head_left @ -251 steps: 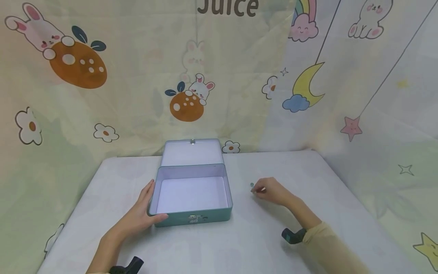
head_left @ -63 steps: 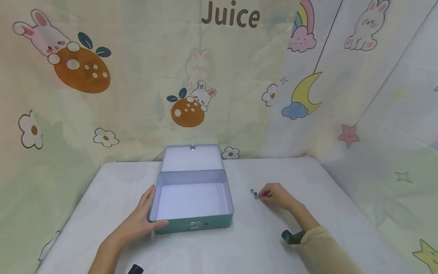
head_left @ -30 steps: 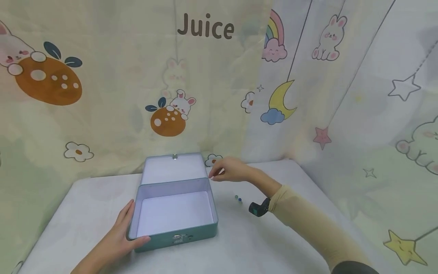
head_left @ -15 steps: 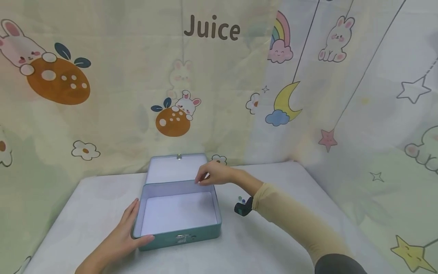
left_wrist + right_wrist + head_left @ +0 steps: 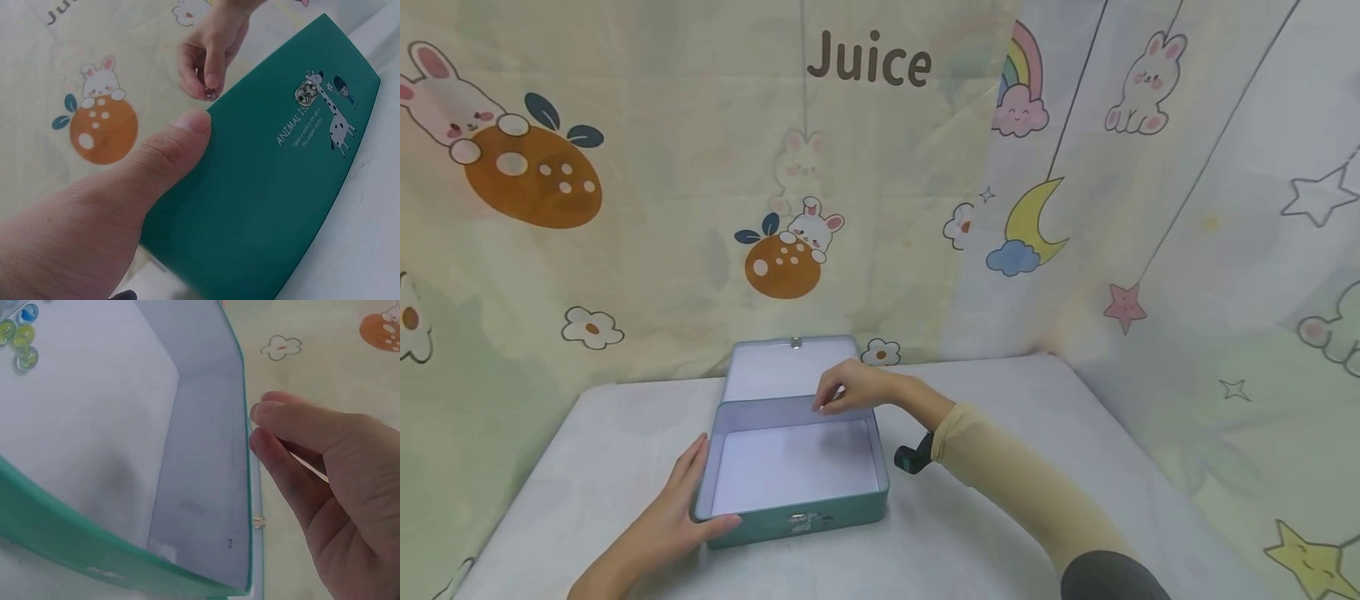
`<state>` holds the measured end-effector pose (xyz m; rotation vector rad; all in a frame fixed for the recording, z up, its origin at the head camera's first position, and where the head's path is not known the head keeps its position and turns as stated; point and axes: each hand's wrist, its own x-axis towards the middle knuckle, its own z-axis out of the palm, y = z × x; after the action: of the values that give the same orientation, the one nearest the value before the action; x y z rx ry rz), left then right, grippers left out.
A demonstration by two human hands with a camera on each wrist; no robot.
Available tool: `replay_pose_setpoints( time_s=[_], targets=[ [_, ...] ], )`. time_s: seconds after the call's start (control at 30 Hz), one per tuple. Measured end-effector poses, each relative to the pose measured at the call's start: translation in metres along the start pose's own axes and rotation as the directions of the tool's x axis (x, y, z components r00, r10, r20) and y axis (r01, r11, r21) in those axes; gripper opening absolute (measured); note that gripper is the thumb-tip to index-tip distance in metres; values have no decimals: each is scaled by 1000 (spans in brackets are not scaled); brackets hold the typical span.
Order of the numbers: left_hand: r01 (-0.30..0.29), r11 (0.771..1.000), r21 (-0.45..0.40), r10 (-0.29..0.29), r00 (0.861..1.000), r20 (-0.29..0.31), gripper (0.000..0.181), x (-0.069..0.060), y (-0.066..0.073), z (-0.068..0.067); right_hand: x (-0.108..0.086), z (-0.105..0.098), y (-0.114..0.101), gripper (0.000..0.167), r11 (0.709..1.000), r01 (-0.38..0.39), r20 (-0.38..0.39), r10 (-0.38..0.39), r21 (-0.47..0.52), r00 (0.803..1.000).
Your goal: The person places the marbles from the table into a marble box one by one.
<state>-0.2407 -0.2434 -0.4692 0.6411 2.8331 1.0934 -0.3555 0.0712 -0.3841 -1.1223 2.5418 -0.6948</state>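
Observation:
A green tin box [image 5: 801, 518] stands on the white table with its lid [image 5: 790, 367] tipped back. My left hand [image 5: 662, 518] grips its front left corner, the thumb on the front and the fingers along the left side. Above the back part of the box, my right hand [image 5: 857, 387] has thumb and fingertips together. A small glassy marble [image 5: 210, 94] shows between them in the left wrist view. Several glass marbles [image 5: 24, 336] lie on the box's white floor in the right wrist view; the head view does not show them.
White cloth covers the table [image 5: 992, 517], and a patterned curtain [image 5: 865, 150] hangs right behind the lid. A small camera [image 5: 913, 457] juts from the right wrist. The marbles seen earlier to the right of the box are hidden behind the right arm.
My right hand pinched among the marbles on the table, rose, and moved left over the box's back wall. The left hand keeps its hold on the corner. The head view shifted slightly.

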Motion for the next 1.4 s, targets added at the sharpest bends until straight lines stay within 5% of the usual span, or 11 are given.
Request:
replay_pose_setpoints(
  time_s=[0.53, 1.4],
  targets=[
    [14, 1000, 7, -14, 1000, 6, 119, -1, 2, 0, 20, 27, 9, 12, 995, 87, 157, -80, -41, 984],
    [-3, 1000, -6, 3, 1000, -6, 118, -1, 2, 1, 42, 55, 11, 6, 969, 65, 297, 9, -238, 955]
  ],
)
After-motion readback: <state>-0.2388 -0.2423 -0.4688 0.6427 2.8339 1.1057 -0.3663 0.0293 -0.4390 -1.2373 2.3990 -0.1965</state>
